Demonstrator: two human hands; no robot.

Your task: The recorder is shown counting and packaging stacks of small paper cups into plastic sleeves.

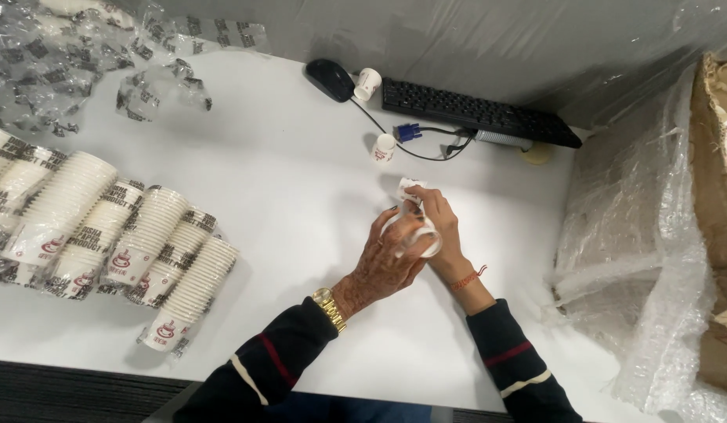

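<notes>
Near the centre of the frame, the left hand [383, 262] and the right hand [435, 223] met over the white desk [301, 196], both closed on a small stack of white paper cups [414, 227]; the left fingers wrapped the wider end and the right fingers gripped the upper end, where a printed cup poked out. How many cups the stack held could not be told. Two single paper cups stood loose toward the upper middle: one [368, 83] just beside the black mouse [330, 79], and one [385, 147] near the blue cable plug [407, 132]. One black keyboard [477, 113] lay along the back edge at upper right. At the left of the frame lay about five sleeves of stacked cups [113, 235] in printed plastic wrap, side by side and touching, the nearest close to the front edge of the desk. Empty torn wrappers [81, 63] filled the upper left corner. At the right edge, a cardboard box in clear plastic sheeting [653, 235] closed off that side. Bare desk lay open between the sleeves and the hands.
</notes>
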